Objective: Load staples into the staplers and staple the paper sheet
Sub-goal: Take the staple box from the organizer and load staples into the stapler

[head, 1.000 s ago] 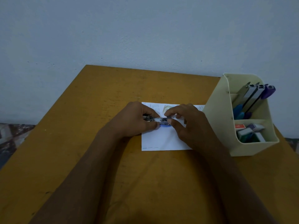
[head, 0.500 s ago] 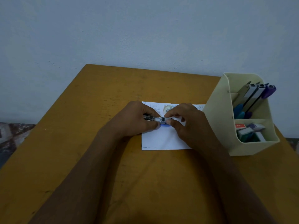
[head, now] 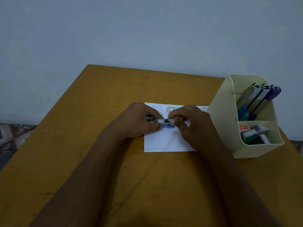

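Lying crosswise above the paper sheet on the desk, the stapler is held with its long axis left to right. Its rear is gripped by the left hand, and its front is pinched by the fingers of the right hand. Little is changed since earlier; both grips are kept.
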